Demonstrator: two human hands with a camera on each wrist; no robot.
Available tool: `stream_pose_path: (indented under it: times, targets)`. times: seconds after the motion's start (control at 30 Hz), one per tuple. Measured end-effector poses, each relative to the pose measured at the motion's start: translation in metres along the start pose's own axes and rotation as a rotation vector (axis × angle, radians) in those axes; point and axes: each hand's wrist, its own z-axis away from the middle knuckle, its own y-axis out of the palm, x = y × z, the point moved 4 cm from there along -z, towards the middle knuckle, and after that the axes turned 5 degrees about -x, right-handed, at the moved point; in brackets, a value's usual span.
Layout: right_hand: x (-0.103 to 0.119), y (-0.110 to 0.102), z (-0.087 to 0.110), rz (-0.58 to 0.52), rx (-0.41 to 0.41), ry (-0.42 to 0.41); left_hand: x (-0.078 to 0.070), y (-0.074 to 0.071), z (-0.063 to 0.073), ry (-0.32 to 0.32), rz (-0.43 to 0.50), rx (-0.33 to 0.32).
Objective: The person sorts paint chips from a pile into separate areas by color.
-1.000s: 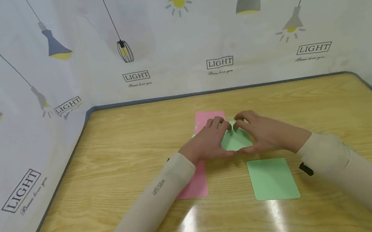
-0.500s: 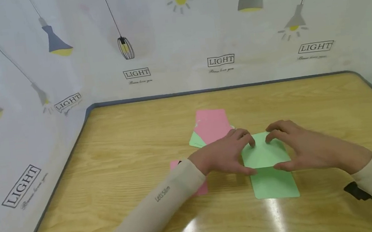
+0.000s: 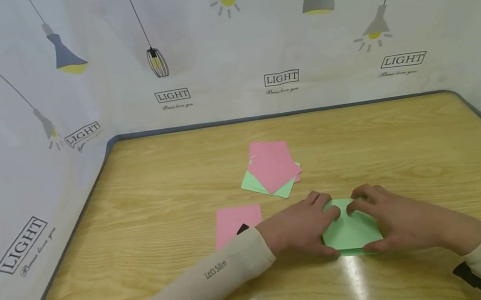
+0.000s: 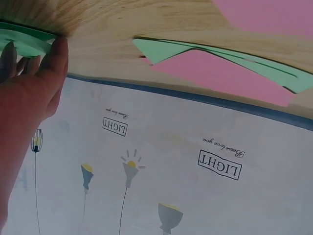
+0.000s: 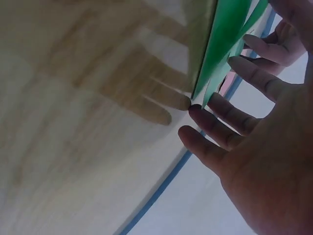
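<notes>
My left hand [image 3: 294, 227] and right hand [image 3: 410, 217] hold a square green card [image 3: 350, 229] between them at its left and right sides. Their thumbs are at its near corners, and the other fingers curl over its far part. Just beneath lies a second green card [image 3: 352, 252], of which only a thin strip shows along the near edge. In the right wrist view, the held card [image 5: 212, 83] bows slightly upward, with fingertips at its edge. The left wrist view catches the left hand [image 4: 29, 93] at the green card's corner.
A loose pile of pink cards [image 3: 270, 166] and green cards [image 3: 286, 190] lies beyond the left hand. Nearer, a pink card [image 3: 239, 218] is partly covered by the left sleeve. A printed backdrop [image 3: 218, 108] borders the wooden table [image 3: 160, 178].
Both hands have carried the green card from the pile toward the near right, bringing it down over the other green card. The pink-topped pile is now uncovered.
</notes>
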Motion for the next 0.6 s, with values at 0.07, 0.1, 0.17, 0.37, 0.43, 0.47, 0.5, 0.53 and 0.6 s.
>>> stream_pose_path:
  times: [0.07, 0.1, 0.17, 0.37, 0.43, 0.47, 0.5, 0.53, 0.6]
  targets:
    - [0.002, 0.0036, -0.0004, 0.021, -0.019, -0.017, -0.0012, 0.0018, 0.001, 0.0, -0.038, -0.012]
    - [0.0028, 0.005, -0.0007, 0.031, -0.027, -0.024, -0.0014, 0.0025, 0.0015, 0.001, -0.056, -0.018]
    - [0.0038, 0.0072, -0.0014, 0.049, -0.037, -0.027, -0.0009, 0.0043, 0.0021, 0.0, -0.075, -0.029]
    - [0.0042, 0.0107, -0.0029, 0.075, -0.046, -0.02, 0.0013, 0.0066, 0.0036, 0.013, -0.059, -0.05]
    - [0.0038, 0.0103, -0.0029, 0.068, -0.046, -0.018, 0.0021, 0.007, 0.0041, 0.021, -0.05, -0.053]
    - [0.0036, 0.0099, -0.003, 0.065, -0.046, -0.017, 0.0025, 0.0072, 0.0043, 0.024, -0.045, -0.051]
    - [0.0033, 0.0097, -0.0029, 0.059, -0.044, -0.019, 0.0027, 0.0072, 0.0042, 0.027, -0.043, -0.05]
    - [0.003, 0.0093, -0.0029, 0.054, -0.041, -0.02, 0.0028, 0.0073, 0.004, 0.03, -0.042, -0.048]
    - [0.0025, 0.0087, -0.0028, 0.05, -0.03, -0.018, 0.0029, 0.0073, 0.0035, 0.034, -0.042, -0.044]
